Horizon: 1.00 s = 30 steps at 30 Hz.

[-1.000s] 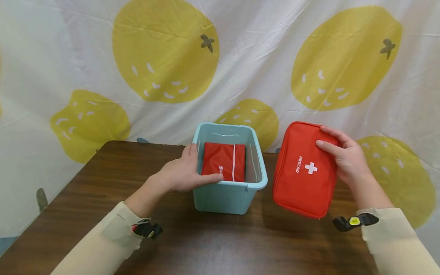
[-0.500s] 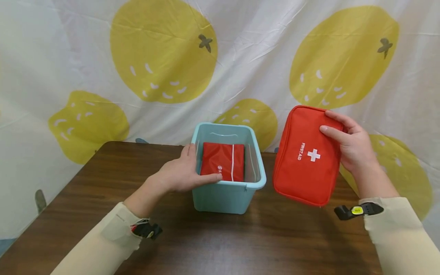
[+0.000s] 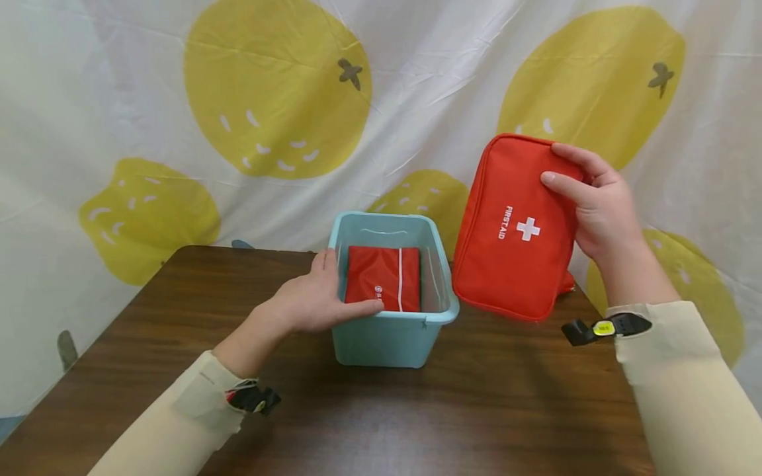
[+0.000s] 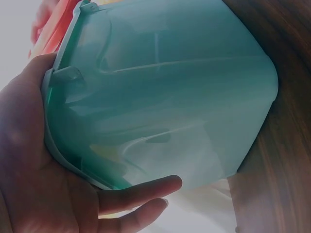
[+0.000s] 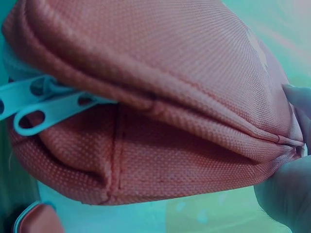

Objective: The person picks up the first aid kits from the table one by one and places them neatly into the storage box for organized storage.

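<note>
My left hand (image 3: 309,294) grips the front left corner of a light blue plastic bin (image 3: 381,344), its thumb over the front rim. In the left wrist view, two fingers (image 4: 141,194) lie along the bin's outside. A red fabric pouch (image 3: 381,271) with a white stripe and small logo is inside the bin. To the right, my right hand (image 3: 601,198) holds up a red first aid bag (image 3: 506,258) with a white cross, its thumb across the front near the upper right edge. In the right wrist view, two zipper pulls (image 5: 48,104) hang from the bag's side.
The bin stands on a dark brown wooden table (image 3: 178,370). Behind the raised bag, part of another red item (image 3: 567,284) shows on the table. A white curtain (image 3: 417,99) with yellow fruit prints hangs along the table's back edge.
My right hand has lifted the first aid bag higher above the table and, lately, shifted it slightly left. A red item behind it has come into sight. My left hand stays on the bin.
</note>
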Motion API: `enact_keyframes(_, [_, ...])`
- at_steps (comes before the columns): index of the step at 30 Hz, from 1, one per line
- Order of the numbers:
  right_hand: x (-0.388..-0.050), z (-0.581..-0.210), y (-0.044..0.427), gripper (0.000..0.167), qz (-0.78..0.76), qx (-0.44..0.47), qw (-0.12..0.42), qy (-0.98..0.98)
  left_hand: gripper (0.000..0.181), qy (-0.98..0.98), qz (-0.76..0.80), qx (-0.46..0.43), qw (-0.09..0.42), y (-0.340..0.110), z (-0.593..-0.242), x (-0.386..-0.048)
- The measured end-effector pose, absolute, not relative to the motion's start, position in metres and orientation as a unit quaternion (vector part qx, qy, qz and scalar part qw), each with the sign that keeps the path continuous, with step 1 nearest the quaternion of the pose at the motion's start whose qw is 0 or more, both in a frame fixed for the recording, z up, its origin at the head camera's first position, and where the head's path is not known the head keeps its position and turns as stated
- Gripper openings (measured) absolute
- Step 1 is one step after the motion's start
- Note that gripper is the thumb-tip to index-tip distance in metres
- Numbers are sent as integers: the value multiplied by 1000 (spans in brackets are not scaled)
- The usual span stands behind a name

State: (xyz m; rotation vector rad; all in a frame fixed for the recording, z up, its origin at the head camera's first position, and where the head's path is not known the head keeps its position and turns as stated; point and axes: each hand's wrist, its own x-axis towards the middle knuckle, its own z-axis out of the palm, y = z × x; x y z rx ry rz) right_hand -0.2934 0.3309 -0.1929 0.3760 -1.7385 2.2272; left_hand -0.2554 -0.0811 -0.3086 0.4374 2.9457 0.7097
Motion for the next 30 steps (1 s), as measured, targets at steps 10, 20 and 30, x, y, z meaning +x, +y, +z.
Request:
enact_keyframes(10, [-311,-173,289,48,776,147,143,-597,133,961,235,143,37,-80,-310,-255])
enact_keyframes(20, [-328,-172,252,46,776,148,130,-599,137,962,230,139,35,-81,-310,-256])
enact_keyframes(30, [-348,-175,221,41,777,147,127,-598,137,961,237,137,47,-80,-309,-255])
